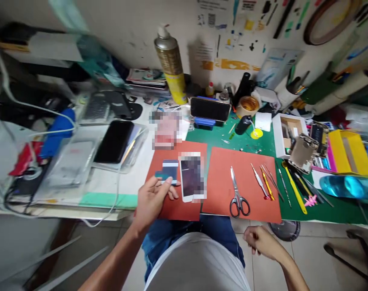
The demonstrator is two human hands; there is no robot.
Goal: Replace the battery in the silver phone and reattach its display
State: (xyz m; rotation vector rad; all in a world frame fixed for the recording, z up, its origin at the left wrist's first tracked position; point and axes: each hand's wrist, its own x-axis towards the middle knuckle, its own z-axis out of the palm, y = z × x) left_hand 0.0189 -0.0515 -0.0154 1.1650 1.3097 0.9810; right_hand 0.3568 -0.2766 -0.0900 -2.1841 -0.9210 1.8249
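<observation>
Between the thumb and fingers of my left hand point(156, 196) is a small dark blue-grey card-like piece point(170, 171) with a white stripe and a teal tab, held over the left orange-red mat point(184, 212). Just right of it lies a white-framed phone point(191, 176) with a dark screen, partly blurred out. My right hand point(261, 240) hangs off the table's front edge, fingers curled, with nothing visible in it. Closest to that hand are black-handled scissors point(238, 198) on the right orange-red mat point(220, 173), beside a pair of thin screwdrivers point(262, 182) and tweezers point(274, 184).
A black phone point(114, 141) rests on stacked items at left, with a white cable nearby. Behind stand a yellow spray can point(171, 68) and a propped phone point(210, 109). To the right are a white box point(289, 133), a yellow box point(350, 153) and a blue bottle point(347, 186).
</observation>
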